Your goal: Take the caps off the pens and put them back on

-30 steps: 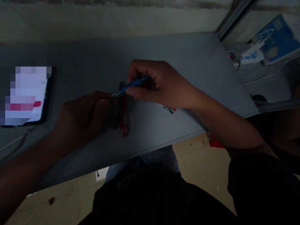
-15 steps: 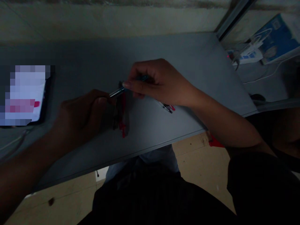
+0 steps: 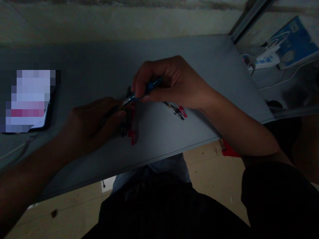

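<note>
Between my two hands, above the grey desk, slants a blue pen [image 3: 151,86] with a clear or metallic lower part. My right hand [image 3: 164,79] pinches its blue barrel between thumb and fingers. The pen's lower end runs into my left hand [image 3: 104,114], whose thumb and fingers close around it; the very end is hidden. Under and beside my left fingertips lie a red pen piece [image 3: 132,136] and a dark pen piece [image 3: 123,130]. Below my right hand lie slim clear and black pen pieces [image 3: 175,112] and a red-tipped one [image 3: 183,111], partly covered.
At the left a phone [image 3: 30,99] with a lit, blurred screen lies on the desk [image 3: 159,142], a cable [image 3: 17,147] near it. On the right are a blue box [image 3: 294,43], a white power strip [image 3: 267,61] and cables. A wall [image 3: 124,23] rises behind.
My right hand has shifted slightly and its fingers have moved, showing more of the blue barrel. My left hand has come a little to the right along the pen, its thumb stretched farther forward.
</note>
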Tool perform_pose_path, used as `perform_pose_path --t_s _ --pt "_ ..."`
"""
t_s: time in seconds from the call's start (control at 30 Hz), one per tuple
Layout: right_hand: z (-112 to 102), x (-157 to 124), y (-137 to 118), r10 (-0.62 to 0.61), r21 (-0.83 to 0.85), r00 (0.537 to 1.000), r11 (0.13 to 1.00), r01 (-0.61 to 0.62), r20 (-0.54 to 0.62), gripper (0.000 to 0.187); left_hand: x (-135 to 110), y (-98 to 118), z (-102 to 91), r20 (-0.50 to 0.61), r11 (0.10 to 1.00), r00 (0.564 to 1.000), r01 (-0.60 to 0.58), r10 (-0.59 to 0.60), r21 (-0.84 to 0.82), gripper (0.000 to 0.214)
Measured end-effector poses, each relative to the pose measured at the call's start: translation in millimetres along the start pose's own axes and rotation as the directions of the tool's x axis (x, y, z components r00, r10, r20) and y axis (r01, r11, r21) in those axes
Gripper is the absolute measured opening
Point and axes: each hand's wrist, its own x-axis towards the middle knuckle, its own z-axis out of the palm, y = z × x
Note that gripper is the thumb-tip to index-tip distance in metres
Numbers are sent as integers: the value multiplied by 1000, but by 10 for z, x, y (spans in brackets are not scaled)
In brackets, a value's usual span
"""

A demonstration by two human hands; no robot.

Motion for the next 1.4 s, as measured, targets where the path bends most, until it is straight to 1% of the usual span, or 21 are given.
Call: perform_pose_path --t_s 0.1,0.2,0.3,0.4,0.47,0.53,0.6,0.7,0.73,0.8,0.87,0.97,1.0,1.07,1.17,1.23,1.3,1.37,1.4 --pt "9 -8 -31 24 -19 1000 1000 -24 -18 18 23 6 -4 15 998 998 -55 55 -17 34" --pt "9 -18 -36 44 -34 998 998 -46 -44 18 20 8 -7 27 998 998 -48 49 -43 31" --pt "6 -20 10 14 -38 999 999 -15 -29 13 -1 -10 6 32 997 999 -20 23 -78 33" --pt "8 -15 60 25 -47 1000 999 -24 13 15 -24 -38 28 25 995 999 22 -20 -98 35" --pt "9 -15 63 29 -40 1000 999 -29 -7 13 -37 -50 34 24 993 998 59 -57 -102 35" --pt "7 -20 46 26 -29 999 999 -27 -31 16 -49 -54 31 11 991 996 90 -90 -95 36" --pt "0 -25 29 27 -49 998 998 -29 -57 25 -61 -55 23 1 990 993 117 -117 -76 39" --pt "-20 -22 41 53 -100 989 993 -66 -135 39 -75 -55 20 42 982 982 185 -184 -39 47" --pt "-27 -19 55 46 -93 985 994 -62 -166 43 -76 -57 25 45 979 979 201 -199 -37 50" --pt "-38 -12 84 30 -44 981 998 -39 -189 47 -74 -57 35 35 976 977 213 -212 -52 55" --pt "-37 -12 99 33 -14 984 999 -36 -177 49 -65 -48 36 27 974 976 216 -215 -63 57" --pt "-4 -31 77 92 -58 975 993 -106 -203 44 -46 -14 6 49 971 970 239 -237 -33 54" --pt "12 -40 62 99 -71 972 991 -117 -215 41 -41 -1 -7 55 971 970 240 -238 -22 52" --pt "45 -53 36 94 -74 976 991 -110 -198 36 -41 17 -24 64 973 971 231 -229 -19 49" --pt "90 -46 27 72 -69 990 994 -81 -124 39 -61 15 -10 67 973 972 228 -226 -26 47" --pt "115 -32 32 77 -80 992 993 -86 -101 42 -80 1 13 55 975 975 219 -217 -31 47" --pt "131 -28 23 64 -126 987 989 -83 -148 45 -90 -10 28 32 983 984 178 -177 -37 46" --pt "129 -40 -8 66 -206 980 973 -105 -187 49 -84 -8 25 26 992 992 124 -123 -34 44" --pt "117 -51 -31 93 -259 981 956 -135 -168 54 -76 -2 18 32 994 994 107 -106 -25 44"
